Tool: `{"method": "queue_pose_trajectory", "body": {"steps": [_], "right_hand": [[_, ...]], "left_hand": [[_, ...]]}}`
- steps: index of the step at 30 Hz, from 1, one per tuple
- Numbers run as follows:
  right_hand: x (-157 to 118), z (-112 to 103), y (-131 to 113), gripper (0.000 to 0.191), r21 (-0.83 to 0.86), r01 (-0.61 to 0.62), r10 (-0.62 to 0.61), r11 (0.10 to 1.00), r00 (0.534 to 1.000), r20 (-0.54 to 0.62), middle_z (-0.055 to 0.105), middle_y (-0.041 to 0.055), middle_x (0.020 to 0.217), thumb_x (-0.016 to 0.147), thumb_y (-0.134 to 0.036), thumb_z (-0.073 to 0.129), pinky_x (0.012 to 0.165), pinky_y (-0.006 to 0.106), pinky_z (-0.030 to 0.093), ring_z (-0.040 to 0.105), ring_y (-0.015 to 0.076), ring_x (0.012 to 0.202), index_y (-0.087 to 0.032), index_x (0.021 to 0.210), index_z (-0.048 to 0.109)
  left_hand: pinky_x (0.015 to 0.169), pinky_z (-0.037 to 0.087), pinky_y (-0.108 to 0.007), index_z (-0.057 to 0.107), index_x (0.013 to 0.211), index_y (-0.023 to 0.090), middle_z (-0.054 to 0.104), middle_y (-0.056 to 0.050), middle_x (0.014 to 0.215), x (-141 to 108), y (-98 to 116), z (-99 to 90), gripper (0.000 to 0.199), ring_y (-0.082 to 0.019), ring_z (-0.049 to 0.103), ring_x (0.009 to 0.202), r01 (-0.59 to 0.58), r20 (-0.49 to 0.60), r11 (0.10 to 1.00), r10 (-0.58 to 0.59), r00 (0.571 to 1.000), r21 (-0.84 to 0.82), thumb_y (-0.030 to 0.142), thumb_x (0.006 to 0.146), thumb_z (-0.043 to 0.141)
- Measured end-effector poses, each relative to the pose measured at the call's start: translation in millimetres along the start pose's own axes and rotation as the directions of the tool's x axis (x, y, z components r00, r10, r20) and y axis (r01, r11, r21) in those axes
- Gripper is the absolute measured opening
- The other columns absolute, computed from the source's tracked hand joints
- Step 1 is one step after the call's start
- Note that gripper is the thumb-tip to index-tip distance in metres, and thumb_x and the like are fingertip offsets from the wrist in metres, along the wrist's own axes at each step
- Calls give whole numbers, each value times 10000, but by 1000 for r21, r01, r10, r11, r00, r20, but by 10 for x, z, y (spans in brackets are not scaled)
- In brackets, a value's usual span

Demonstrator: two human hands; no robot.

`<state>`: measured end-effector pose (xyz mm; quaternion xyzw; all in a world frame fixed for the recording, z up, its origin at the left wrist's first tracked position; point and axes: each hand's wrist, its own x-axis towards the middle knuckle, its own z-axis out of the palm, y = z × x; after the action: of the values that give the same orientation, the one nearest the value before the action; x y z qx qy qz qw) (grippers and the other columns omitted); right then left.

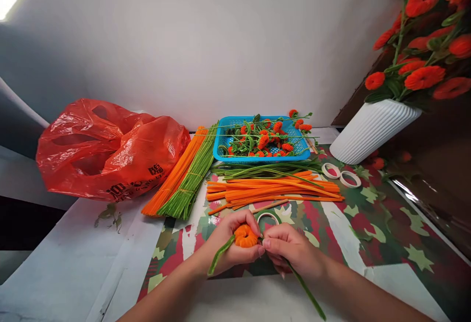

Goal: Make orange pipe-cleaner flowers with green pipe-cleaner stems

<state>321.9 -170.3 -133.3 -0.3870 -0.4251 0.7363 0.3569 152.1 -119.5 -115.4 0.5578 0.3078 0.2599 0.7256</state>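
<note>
My left hand [235, 254] is closed around an orange pipe-cleaner flower [245, 236], cupping it between thumb and fingers. A short green pipe cleaner [221, 254] pokes out on the left side of the flower. Close beside it, the thumb and fingers of my right hand [296, 247] pinch a green pipe-cleaner stem [305, 287] right by the flower's edge. The stem's free end hangs down to the right. Fingers hide the join between stem and flower. Just behind the hands lies a roll of tape [268, 215] on the patterned table cover.
Loose orange pipe cleaners [272, 189] lie beyond my hands, with green ones [265, 169] behind. A blue basket [262, 159] holds finished flowers. Tied bundles [187, 192] and a red plastic bag [110, 150] are left. Two tape rolls [350, 179] and a white vase [373, 130] of flowers stand right.
</note>
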Motion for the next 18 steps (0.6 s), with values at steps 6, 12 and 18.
{"method": "queue_pose_trajectory", "body": {"steps": [6, 12, 18], "right_hand": [[-19, 13, -24, 478, -71, 27, -26, 997, 1000, 12, 326, -86, 425, 798, -490, 591, 349, 162, 301, 299, 33, 361, -185, 496, 380], [-48, 6, -46, 473, 22, 40, -42, 999, 997, 68, 327, -92, 405, 799, -526, 586, 359, 168, 348, 298, 33, 342, -169, 519, 452], [-41, -22, -81, 410, 94, -48, 34, 994, 989, 145, 355, -98, 399, 764, -510, 627, 344, 165, 358, 280, 31, 328, -127, 629, 577]], "left_hand": [[518, 363, -189, 532, 690, 170, 539, 12, 681, 1, 40, -62, 319, -85, 460, 572, 41, 47, 999, -40, 998, -29, 273, 616, 824], [548, 448, -200, 621, 896, 178, 631, -14, 789, -55, 16, -149, 506, -103, 587, 601, 230, 339, 941, -138, 931, -249, 305, 494, 901], [554, 494, -210, 710, 843, 150, 711, -73, 772, -70, 25, -101, 422, -118, 625, 590, 295, 349, 907, -183, 919, -302, 296, 499, 905]]}}
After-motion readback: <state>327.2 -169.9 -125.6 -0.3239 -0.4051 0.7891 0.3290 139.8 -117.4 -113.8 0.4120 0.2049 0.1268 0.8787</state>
